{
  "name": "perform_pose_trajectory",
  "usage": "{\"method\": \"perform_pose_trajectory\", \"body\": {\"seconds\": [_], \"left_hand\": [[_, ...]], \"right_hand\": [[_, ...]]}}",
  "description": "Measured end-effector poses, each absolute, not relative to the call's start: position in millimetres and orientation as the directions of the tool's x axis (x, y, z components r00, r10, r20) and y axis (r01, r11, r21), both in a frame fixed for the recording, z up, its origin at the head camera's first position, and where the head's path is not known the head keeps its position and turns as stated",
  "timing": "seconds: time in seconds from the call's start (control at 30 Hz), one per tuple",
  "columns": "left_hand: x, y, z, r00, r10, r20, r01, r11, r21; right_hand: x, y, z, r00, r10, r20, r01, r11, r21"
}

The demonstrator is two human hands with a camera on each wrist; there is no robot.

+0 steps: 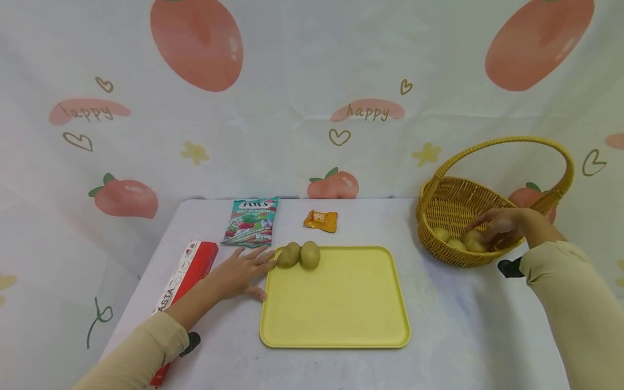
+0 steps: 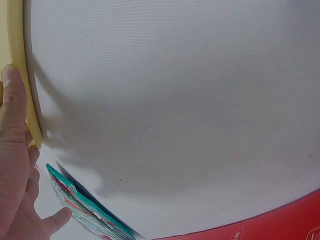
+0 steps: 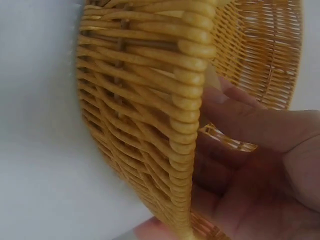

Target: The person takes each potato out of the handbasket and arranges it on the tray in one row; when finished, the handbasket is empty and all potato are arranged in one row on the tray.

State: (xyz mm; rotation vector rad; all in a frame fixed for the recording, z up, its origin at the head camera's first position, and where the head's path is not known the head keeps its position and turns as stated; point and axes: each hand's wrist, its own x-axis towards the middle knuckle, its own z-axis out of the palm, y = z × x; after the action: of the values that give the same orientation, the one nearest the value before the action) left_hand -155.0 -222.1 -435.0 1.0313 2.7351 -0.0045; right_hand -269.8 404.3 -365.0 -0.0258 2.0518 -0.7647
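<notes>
My left hand [image 1: 244, 273] is spread at the left edge of the yellow tray [image 1: 336, 303], fingertips right at its rim; the left wrist view shows the thumb [image 2: 14, 95] over that rim. Two potatoes [image 1: 310, 254] sit side by side in the tray's far left corner, close to those fingertips. My right hand [image 1: 502, 225] reaches into the wicker basket [image 1: 450, 252], its fingers and thumb about a potato [image 1: 473, 241]. More potatoes [image 1: 441, 234] lie beside it. In the right wrist view the basket's woven wall [image 3: 145, 100] hides most of the held potato.
A green candy bag [image 1: 251, 222] lies beyond my left hand, with a small orange packet [image 1: 320, 221] to its right. The long red pasta box [image 1: 195, 265] lies under my left forearm's side. The basket's tall handle [image 1: 507, 140] arches above my right hand. A printed cloth hangs behind.
</notes>
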Motion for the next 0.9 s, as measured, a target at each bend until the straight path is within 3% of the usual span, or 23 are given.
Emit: {"method": "perform_pose_trajectory", "body": {"seconds": [0.6,0.9], "left_hand": [[-157,-223,-435,-0.728,0.654,-0.206,0.654,0.753,0.077],[-156,-224,-436,-0.725,0.662,-0.190,0.664,0.745,0.064]], "right_hand": [[-265,406,-344,-0.667,-0.432,-0.606,0.065,0.777,-0.626],[-252,377,-318,-0.729,-0.536,-0.426,-0.227,0.776,-0.588]]}}
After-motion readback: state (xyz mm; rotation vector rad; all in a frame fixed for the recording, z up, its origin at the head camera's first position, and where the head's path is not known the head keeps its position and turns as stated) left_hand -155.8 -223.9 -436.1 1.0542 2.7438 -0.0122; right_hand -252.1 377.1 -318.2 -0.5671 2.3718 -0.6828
